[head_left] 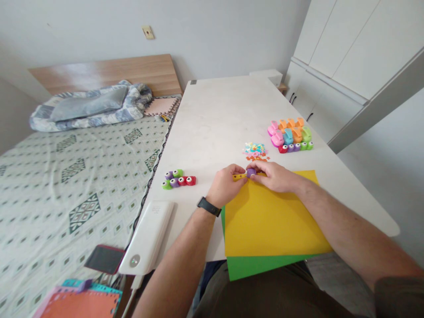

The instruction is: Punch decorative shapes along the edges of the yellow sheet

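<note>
Yellow paper is showing in the head view as a narrow strip (239, 176) with dark holes along it, and the left hand (228, 181) is pinching it between thumb and fingers. The right hand (276, 176) is gripping a small purple punch (251, 172), its fingers closing around the body. Strip and punch are meeting just above the far edge of a large yellow sheet (271, 221) (whether the strip is sitting inside the slot, I cannot tell). Beneath that sheet, a green sheet (258, 267) is poking out and overhanging the near edge of the white table (218, 115). Just beyond the hands, small paper cut-outs (254, 152) are lying in a loose heap of blue, pink, yellow and orange. Farther right, a cluster of colourful punches (289, 134) is standing in rows; a smaller punch group (179, 180) is resting left of the left hand. Nearer, a white power bank (147, 238) is lying along the table's left edge, and a dark watch (209, 206) is circling the left wrist.
</note>
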{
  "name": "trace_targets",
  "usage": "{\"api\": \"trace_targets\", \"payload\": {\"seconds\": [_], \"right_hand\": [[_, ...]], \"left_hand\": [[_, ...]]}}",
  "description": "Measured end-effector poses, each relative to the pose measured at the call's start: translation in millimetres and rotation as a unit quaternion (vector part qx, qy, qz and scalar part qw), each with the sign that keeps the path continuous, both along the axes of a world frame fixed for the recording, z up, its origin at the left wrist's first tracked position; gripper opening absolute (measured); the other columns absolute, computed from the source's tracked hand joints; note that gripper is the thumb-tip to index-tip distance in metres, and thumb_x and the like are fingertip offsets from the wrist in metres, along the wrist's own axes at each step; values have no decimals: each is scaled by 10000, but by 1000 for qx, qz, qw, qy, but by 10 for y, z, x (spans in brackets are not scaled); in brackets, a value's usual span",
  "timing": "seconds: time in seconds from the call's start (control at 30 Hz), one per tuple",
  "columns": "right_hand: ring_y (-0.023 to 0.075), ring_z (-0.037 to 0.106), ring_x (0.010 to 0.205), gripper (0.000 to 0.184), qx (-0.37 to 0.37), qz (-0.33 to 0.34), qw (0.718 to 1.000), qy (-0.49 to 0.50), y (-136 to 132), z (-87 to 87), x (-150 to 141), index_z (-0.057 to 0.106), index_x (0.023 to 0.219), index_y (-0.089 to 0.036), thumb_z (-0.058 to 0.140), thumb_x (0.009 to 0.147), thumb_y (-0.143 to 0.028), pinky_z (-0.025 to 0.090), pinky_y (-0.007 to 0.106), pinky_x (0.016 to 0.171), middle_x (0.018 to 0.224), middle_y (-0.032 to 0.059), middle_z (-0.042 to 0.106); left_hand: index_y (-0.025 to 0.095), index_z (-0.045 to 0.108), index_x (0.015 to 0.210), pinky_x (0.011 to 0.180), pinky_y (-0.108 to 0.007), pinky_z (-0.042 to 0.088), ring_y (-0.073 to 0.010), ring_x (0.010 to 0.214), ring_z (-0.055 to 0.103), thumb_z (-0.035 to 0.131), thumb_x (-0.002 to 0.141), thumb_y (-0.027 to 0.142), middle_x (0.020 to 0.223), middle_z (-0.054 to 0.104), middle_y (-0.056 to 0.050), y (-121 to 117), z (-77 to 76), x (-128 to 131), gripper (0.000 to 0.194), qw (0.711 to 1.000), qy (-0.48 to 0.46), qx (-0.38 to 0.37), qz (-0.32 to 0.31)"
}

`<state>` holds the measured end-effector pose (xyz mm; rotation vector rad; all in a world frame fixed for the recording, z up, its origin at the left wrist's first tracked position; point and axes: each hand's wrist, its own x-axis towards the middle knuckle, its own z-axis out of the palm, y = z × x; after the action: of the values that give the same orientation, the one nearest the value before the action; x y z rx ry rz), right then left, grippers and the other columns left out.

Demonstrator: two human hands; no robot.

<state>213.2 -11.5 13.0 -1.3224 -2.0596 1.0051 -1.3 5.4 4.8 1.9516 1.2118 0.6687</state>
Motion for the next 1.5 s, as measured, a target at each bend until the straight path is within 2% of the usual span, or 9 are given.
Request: {"api": "trace_targets", "payload": {"seconds": [0.23, 0.4, 0.77, 1.03, 1.3, 1.5], "right_hand": [[226, 662, 1001, 283, 3, 7, 1000, -6, -4, 44, -5, 629, 1176, -220, 582, 930, -351, 494, 355, 886, 1095, 58, 718], [227, 659, 1036, 320, -7, 14, 1000, 6, -11, 56, 8, 621, 1211, -220, 597, 920, -349, 494, 374, 927, 1123, 62, 711], [226, 664, 1024, 387, -6, 31, 999, 7, -11, 72, 33, 640, 1211, -215, 686, 838, -311, 505, 370, 928, 1115, 65, 715], [214, 673, 986, 321, -5, 21, 1000, -4, -5, 59, 70, 655, 1153, -212, 669, 848, -313, 506, 341, 908, 1062, 48, 723], [203, 656, 850, 381, 1, -41, 999, -17, 39, 43, 177, 647, 1198, -205, 660, 855, -369, 513, 323, 770, 1011, 52, 715], [213, 660, 849, 334, -15, -85, 995, 52, 62, 20, 191, 668, 1114, -225, 633, 894, -474, 518, 330, 781, 989, 45, 726]], "left_hand": [[215, 690, 1019, 832, -296, 536, -193, 936, 699, 668, 841, 319, 1035, 756, -31, -6, 11, -4, 207, 1000, 6, 6, 3], [213, 688, 1013, 813, -291, 533, -192, 934, 701, 668, 842, 325, 1030, 758, -30, -3, -1, -4, 206, 1000, 1, 7, 0], [217, 683, 1003, 827, -288, 537, -185, 940, 704, 679, 835, 298, 1019, 760, -26, -5, -26, 8, 187, 1000, -12, 5, 1], [218, 689, 1004, 821, -287, 533, -182, 930, 699, 661, 834, 293, 1026, 755, -20, -15, 4, -5, 187, 1000, -7, 2, 0], [216, 691, 1018, 820, -290, 546, -189, 933, 704, 655, 829, 279, 1031, 756, -26, -15, 11, -16, 202, 1000, -4, -9, -2], [213, 694, 1020, 838, -291, 543, -186, 933, 702, 655, 828, 276, 1030, 756, -24, -16, 28, -17, 206, 1000, 0, -7, 0]]}}
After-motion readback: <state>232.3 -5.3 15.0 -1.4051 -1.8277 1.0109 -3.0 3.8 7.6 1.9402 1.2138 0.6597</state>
